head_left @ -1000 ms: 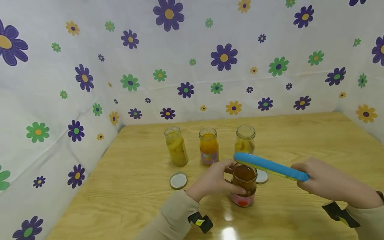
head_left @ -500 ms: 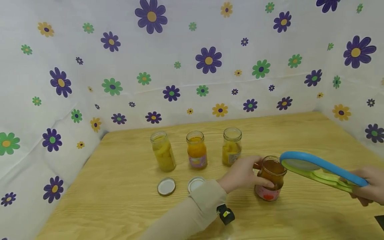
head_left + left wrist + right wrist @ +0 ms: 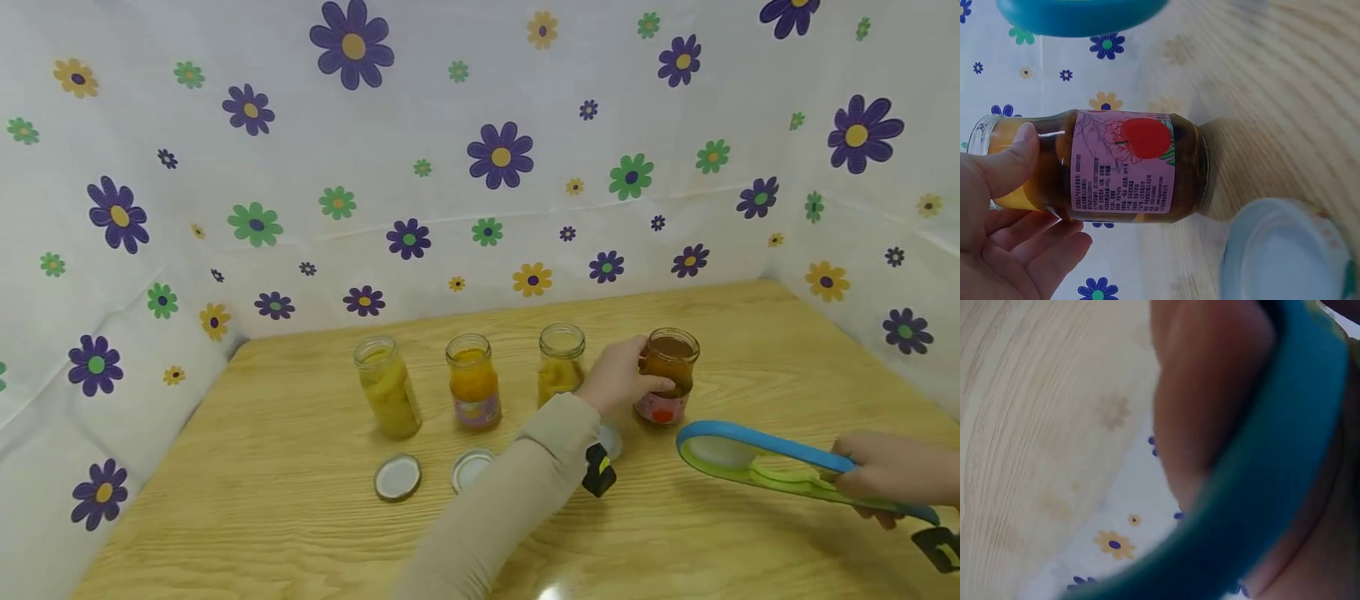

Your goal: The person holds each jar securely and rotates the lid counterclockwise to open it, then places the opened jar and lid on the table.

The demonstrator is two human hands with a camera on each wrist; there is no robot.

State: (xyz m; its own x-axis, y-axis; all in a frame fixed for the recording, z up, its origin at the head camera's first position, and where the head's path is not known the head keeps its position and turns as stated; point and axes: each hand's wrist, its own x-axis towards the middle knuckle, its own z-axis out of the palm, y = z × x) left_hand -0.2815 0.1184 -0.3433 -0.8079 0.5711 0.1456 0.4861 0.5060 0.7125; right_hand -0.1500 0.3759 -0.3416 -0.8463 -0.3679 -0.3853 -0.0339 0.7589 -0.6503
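Note:
My left hand [image 3: 618, 379] holds a glass jar [image 3: 663, 406] of dark brown contents around its upper part. The jar stands upright, lidless, at the right end of a row of open jars. In the left wrist view, the thumb lies across the jar's neck and its pink label [image 3: 1122, 169] shows a red fruit. My right hand [image 3: 892, 467] grips a blue and green jar opener [image 3: 765, 450], whose looped end points left, in front of the dark jar. Close up in the right wrist view, the opener's blue band [image 3: 1260, 469] runs across the blurred fingers.
Left of the held jar stand a jar of yellow fruit [image 3: 562, 371], a jar of orange fruit [image 3: 475, 387] and a tall yellow jar [image 3: 390, 392]. Upturned lids [image 3: 398, 477] lie in front of them, one partly behind the left wrist. A flowered cloth [image 3: 420, 125] encloses the table [image 3: 285, 467].
My left hand has carried the dark jar rightward and back to the row's end. The right hand has drawn the jar opener away to the right and lower. The head view has shifted right.

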